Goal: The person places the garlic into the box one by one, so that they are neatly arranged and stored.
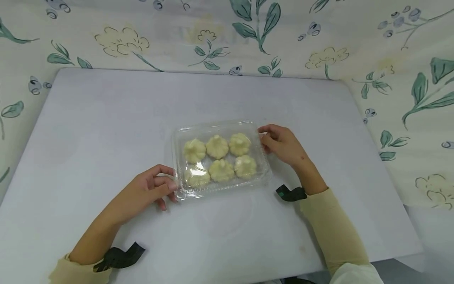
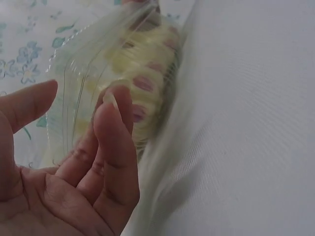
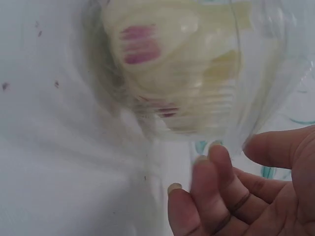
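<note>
A clear plastic clamshell box (image 1: 228, 128) lies closed on the white table, slightly tilted to the viewer's left. Inside sit several pale yellow, ribbed, bulb-shaped pieces (image 1: 221, 170) in two rows; the right wrist view shows purple patches low on a yellow piece (image 3: 140, 46). My left hand (image 1: 150, 189) is at the box's left edge, fingers loosely bent and fingertips at the rim. At the opposite edge, my right hand (image 1: 283, 144) has its thumb and index finger by the upper right corner. Both wrist views show the fingers relaxed and spread, not closed round the box.
The white table (image 1: 106, 106) extends around the box. Cloth with a leaf and flower print (image 1: 170, 35) hangs behind it and along both sides. Dark straps (image 1: 122, 256) stick out from the sleeve cuffs.
</note>
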`<state>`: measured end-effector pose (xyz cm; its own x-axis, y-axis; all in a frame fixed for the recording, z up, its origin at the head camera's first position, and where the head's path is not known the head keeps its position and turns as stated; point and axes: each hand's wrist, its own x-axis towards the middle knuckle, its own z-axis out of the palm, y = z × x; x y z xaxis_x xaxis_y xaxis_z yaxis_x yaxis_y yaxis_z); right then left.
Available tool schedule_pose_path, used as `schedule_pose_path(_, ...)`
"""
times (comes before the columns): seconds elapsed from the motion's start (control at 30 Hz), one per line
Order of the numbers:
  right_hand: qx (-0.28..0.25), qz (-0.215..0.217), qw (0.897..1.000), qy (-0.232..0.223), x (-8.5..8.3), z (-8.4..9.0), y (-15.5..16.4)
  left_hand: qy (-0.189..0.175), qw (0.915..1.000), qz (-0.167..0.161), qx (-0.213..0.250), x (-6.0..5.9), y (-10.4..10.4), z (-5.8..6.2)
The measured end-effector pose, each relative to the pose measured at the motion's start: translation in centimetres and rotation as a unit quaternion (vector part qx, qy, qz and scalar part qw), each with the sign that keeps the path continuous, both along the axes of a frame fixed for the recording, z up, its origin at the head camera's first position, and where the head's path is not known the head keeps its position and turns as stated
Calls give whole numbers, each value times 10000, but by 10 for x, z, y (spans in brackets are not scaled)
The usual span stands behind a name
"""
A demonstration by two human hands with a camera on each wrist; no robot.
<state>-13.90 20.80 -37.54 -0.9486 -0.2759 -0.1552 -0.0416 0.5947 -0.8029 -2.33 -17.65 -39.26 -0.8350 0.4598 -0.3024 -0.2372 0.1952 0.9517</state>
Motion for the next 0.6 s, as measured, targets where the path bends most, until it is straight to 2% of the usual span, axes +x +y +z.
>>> schedule_pose_path(0.17,-17,-12,10000,54,1,-1,0,-272,9991,-131,301,2,4,1)
schedule_pose_path(0.37,-71,22,10000,-37,3,2,1,-358,9988,124,297,4,7,4)
schedule_pose_path(0.6,270,181,9994,-138,14,8,11,-331,9987,258,273,4,10,7)
